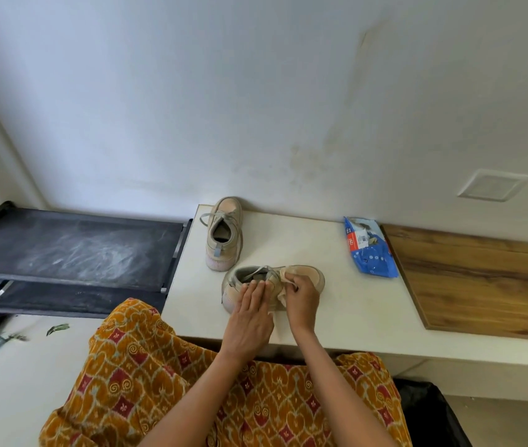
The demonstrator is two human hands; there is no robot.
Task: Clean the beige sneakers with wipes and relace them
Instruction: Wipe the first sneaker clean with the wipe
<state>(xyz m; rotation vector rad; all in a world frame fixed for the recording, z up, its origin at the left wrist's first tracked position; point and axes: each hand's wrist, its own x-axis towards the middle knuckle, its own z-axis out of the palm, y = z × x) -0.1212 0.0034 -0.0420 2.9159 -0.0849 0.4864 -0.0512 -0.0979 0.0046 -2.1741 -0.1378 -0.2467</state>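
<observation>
Near sneaker (pixel 272 285) lies on the white tabletop (pixel 337 304) w/ its long axis running left-right: heel at left, toe at right, opening facing up and away from the person. Far sneaker (pixel 224 233) sits behind it, just beside but apart, long axis running front-back: heel toward the person, toe at the wall (pixel 256 108). Its lace hangs loose over the left side.

Left hand (pixel 249 314) rests on the near sneaker's side by the collar, fingers (pixel 253 290) straight and held together, pressing flat on the upper, not curled round anything. Right hand (pixel 299 296) has its fingers curled and pinching a crumpled beige wipe (pixel 283 295) against the sneaker's midfoot, by the tongue; a loose lace end lies across the opening just left of it.

Blue wipes pack (pixel 370 248) lies flat at the back right of the tabletop, well apart from both sneakers, touching the edge of a wood-grain board (pixel 482 279) that covers the right part. Left of the tabletop stands a black shelf rack (pixel 72 246), top tier dusty w/ whitish smears. Person's orange patterned garment (pixel 166 382) fills the lower middle. Wall is off-white, stained, w/ a square plate (pixel 493 185) at right.
</observation>
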